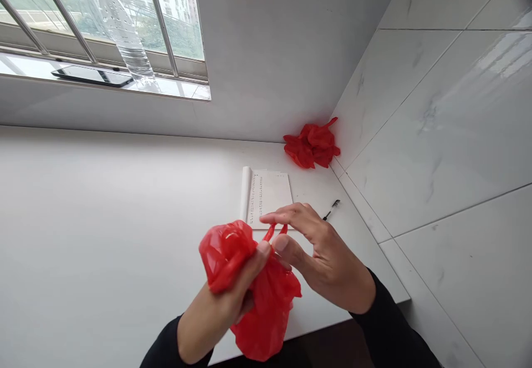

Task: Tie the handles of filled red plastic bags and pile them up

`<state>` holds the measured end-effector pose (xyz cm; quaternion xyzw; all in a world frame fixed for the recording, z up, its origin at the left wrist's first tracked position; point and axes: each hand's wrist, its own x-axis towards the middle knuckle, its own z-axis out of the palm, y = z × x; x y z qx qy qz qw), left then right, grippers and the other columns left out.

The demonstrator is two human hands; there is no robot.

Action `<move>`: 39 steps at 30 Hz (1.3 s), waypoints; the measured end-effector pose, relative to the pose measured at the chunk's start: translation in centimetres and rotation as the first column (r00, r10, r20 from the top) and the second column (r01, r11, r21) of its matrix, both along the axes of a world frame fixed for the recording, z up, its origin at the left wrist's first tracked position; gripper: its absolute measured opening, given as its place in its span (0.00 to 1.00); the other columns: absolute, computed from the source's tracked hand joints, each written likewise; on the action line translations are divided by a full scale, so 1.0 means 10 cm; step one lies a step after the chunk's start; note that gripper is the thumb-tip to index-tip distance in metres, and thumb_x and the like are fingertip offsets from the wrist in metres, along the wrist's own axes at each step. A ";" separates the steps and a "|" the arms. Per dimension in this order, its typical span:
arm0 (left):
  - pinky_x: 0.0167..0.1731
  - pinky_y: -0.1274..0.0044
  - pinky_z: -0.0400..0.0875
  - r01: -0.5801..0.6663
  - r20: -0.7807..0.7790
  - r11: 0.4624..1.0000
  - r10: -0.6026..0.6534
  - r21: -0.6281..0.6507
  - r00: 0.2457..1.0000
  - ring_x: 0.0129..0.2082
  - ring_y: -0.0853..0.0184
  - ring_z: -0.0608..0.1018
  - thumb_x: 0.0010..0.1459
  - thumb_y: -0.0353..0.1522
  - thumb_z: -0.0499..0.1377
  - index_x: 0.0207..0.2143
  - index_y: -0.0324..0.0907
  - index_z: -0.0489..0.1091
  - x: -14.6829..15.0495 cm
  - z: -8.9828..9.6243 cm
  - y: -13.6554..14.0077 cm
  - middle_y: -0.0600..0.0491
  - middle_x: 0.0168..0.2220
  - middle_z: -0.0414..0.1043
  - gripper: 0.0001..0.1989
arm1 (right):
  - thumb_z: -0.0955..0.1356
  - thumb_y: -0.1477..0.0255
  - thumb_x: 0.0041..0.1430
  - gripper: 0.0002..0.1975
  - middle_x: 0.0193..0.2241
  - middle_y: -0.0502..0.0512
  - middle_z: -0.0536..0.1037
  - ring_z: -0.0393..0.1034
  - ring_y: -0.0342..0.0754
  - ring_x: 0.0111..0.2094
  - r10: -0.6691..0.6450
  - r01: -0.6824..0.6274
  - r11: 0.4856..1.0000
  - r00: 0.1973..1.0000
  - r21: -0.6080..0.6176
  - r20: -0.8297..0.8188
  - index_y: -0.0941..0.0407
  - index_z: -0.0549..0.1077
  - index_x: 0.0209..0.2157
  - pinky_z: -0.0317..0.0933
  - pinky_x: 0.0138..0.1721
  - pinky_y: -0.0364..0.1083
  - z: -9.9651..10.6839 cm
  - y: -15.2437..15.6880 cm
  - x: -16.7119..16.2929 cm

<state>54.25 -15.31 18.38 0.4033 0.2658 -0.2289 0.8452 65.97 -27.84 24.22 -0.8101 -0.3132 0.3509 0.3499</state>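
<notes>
Pale corner of a room, with a white tabletop [103, 207] meeting a grey wall [270, 41] and marbled tiles [449, 135]. Clamped in the left hand [228, 300]: a red plastic bag [266, 323], held above the tabletop near its front edge, bulging out beside the thumb and hanging loose beneath the grip. Just beside it, the right hand [328, 261], thumb and forefinger parted about thin red loops [269, 232]; impossible to tell whether touching them. Around both forearms, black sleeves [386, 323]. Just beyond the hands, an open notebook [275, 195] with columns of writing and a curled-over page on the left; to its right, a dark pen [332, 209] just past the right hand. Farther back, in the corner, a crumpled red bag [311, 147]. Up on the windowsill [183, 88], a tablet-like device [92, 75] lying flat and a clear water bottle [131, 46] standing before a barred window [161, 21]
</notes>
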 end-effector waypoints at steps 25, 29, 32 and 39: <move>0.31 0.79 0.64 -0.108 0.232 0.966 0.163 -0.234 0.959 0.29 0.71 0.68 0.59 0.33 0.63 0.38 0.47 0.66 -0.23 -0.32 0.12 0.57 0.30 0.64 0.08 | 0.80 0.63 0.45 0.55 0.63 0.55 0.64 0.58 0.55 0.62 0.200 -0.227 0.969 0.953 -0.099 -0.227 0.45 0.49 0.69 0.57 0.62 0.57 -0.28 -0.17 -0.05; 0.36 0.77 0.67 -0.079 0.275 0.966 0.148 -0.248 0.950 0.31 0.69 0.70 0.60 0.31 0.62 0.41 0.48 0.66 -0.25 -0.41 0.08 0.57 0.29 0.67 0.09 | 0.78 0.68 0.51 0.37 0.55 0.52 0.73 0.68 0.52 0.54 0.109 -0.135 0.988 0.951 -0.071 -0.290 0.49 0.65 0.61 0.61 0.58 0.52 -0.36 -0.16 -0.04; 0.37 0.77 0.69 -0.153 0.290 0.983 0.177 -0.104 0.941 0.32 0.69 0.73 0.60 0.31 0.63 0.42 0.51 0.66 -0.26 -0.50 0.02 0.57 0.33 0.70 0.10 | 0.75 0.70 0.55 0.21 0.44 0.49 0.79 0.73 0.48 0.44 0.051 -0.083 0.994 0.933 -0.074 -0.356 0.51 0.74 0.52 0.66 0.50 0.48 -0.36 -0.15 -0.05; 0.35 0.75 0.70 -0.247 0.333 0.921 0.142 0.300 0.932 0.35 0.65 0.75 0.59 0.31 0.63 0.40 0.47 0.71 -0.23 -0.53 -0.04 0.53 0.38 0.72 0.06 | 0.76 0.66 0.53 0.11 0.32 0.47 0.76 0.69 0.46 0.33 -0.113 0.039 0.980 0.912 -0.193 -0.393 0.53 0.74 0.36 0.63 0.36 0.45 -0.39 -0.18 -0.14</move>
